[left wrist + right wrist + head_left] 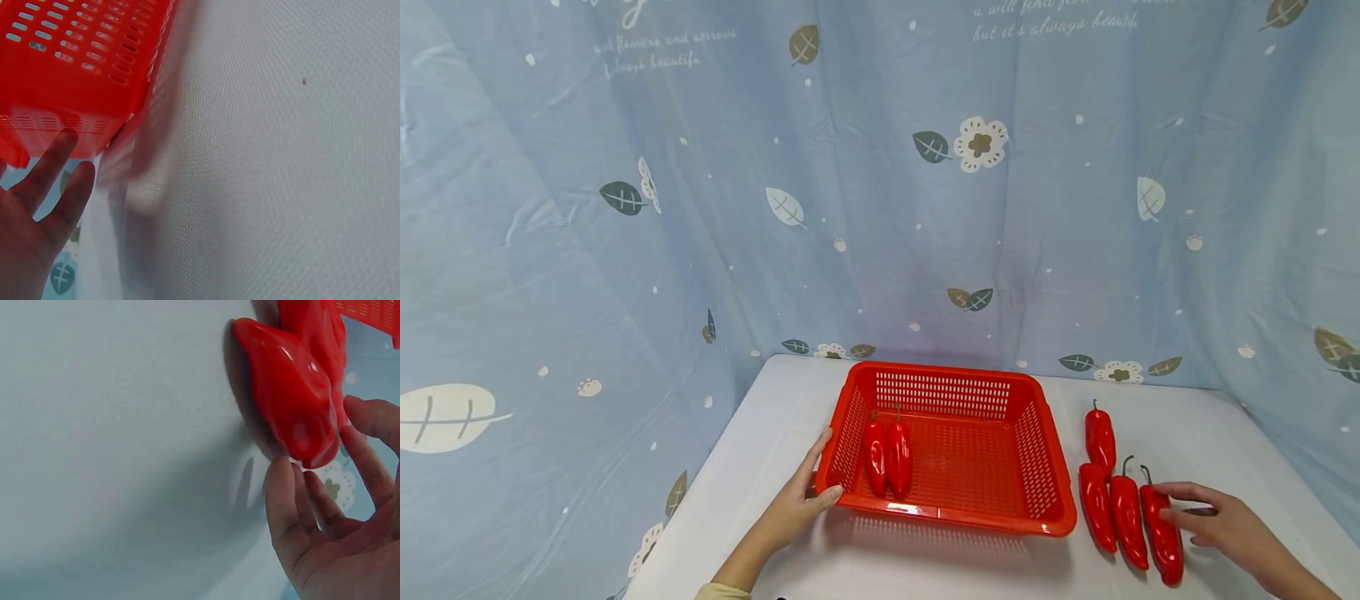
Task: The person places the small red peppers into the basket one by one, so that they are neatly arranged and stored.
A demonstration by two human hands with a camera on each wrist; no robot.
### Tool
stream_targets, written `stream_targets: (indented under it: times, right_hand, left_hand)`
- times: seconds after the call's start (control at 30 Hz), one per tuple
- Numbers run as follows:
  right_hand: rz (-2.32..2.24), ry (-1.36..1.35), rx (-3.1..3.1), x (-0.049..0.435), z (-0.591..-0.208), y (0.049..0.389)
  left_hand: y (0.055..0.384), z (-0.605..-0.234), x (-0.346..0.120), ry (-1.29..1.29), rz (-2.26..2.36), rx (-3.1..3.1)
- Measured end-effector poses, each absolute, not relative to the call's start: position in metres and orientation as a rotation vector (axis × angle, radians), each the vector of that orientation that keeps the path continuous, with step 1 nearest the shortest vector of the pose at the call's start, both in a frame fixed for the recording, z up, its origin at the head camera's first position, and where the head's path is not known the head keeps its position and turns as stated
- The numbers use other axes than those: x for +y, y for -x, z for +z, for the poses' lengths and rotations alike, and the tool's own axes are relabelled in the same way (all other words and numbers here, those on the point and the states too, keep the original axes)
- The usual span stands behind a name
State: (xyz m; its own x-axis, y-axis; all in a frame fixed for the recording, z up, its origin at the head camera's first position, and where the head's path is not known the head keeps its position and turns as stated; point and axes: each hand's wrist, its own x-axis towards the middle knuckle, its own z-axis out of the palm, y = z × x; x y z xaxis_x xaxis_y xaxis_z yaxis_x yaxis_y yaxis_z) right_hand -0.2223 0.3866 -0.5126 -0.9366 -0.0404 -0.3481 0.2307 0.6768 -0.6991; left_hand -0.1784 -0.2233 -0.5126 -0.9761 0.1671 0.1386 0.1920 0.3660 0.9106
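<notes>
My left hand (795,510) is at the left front corner of a red plastic basket (958,517), its fingers extended along the outside. In the left wrist view, straight fingers (51,172) lie against the basket's slotted wall (69,69). Two red chili peppers (898,458) lie side by side in the basket's left part. Right of the basket, several more peppers lie on the table. Around the stem end of the rightmost chili pepper (1163,537), my right hand (1221,525) reaches with spread fingers. The right wrist view has that pepper (294,394) just beyond the fingertips, not gripped.
Beside the rightmost pepper lie a middle pepper (1127,521) and a left one (1097,508), with another pepper (1101,442) behind them. A white cloth covers the table (760,425). A blue patterned curtain (880,208) hangs along its back and sides.
</notes>
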Motion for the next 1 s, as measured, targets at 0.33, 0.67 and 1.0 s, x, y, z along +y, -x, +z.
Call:
stream_targets:
  times: [0.33,0.67,1.0]
  right_hand:
    - [-1.133,-0.119,2.547,0.3843,-0.5199,0.2245]
    - [-1.149,-0.152,2.581,0.3868,-0.5145,0.2306]
    - [-1.194,-0.186,2.564,0.3869,-0.5186,0.2304]
  left_hand:
    - [0.178,-0.5116,-0.2225,0.331,-1.729,-2.576]
    - [0.1781,-0.5128,-0.2231,0.337,-1.757,-2.567]
    - [0.1797,-0.5145,-0.2242,0.335,-1.767,-2.571]
